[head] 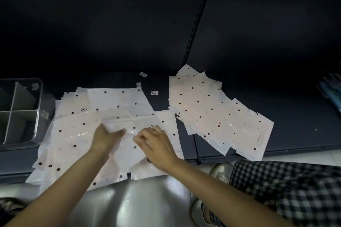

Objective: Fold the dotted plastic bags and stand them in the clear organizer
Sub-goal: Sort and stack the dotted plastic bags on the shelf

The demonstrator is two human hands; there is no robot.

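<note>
On the dark shelf (276,125), near its front edge, my left hand (106,137) and right hand (156,143) pinch a dotted bag (127,131) atop the spread pile; the clear organizer (18,110) sits at the shelf's left end.

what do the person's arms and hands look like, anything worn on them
Both forearms are bare, with no sleeves, watch or gloves in view. The right hand wears a thin ring on one finger. The left hand shows no ring or other jewellery, though it is somewhat blurred. Checked black-and-white trousers cover the leg at lower right.
</note>
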